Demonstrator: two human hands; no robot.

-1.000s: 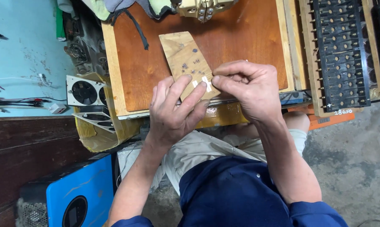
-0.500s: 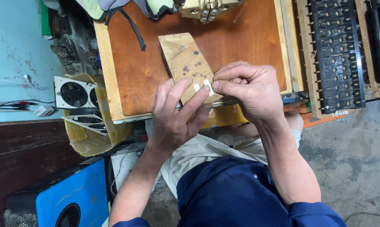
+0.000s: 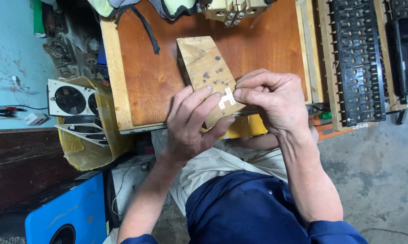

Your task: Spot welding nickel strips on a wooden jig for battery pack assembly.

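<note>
A small white T-shaped plastic part (image 3: 227, 97) is pinched between both hands above the near end of a pale wooden block (image 3: 205, 68). My left hand (image 3: 192, 122) holds the part's lower end with its fingertips. My right hand (image 3: 272, 103) grips the upper end with thumb and curled fingers. Several tiny dark screws (image 3: 213, 74) lie scattered on the block. The block rests on a reddish-brown wooden table (image 3: 149, 77).
A black terminal strip with many contacts (image 3: 357, 58) lies to the right. White cooling fans (image 3: 70, 100) and yellow plastic wrap sit left of the table. A blue case (image 3: 64, 214) stands at lower left. A beige device (image 3: 233, 10) and a black strap (image 3: 145, 31) are at the table's far edge.
My hands have drawn slightly apart, so the white part now shows more clearly between my fingertips. The view has shifted a little.
</note>
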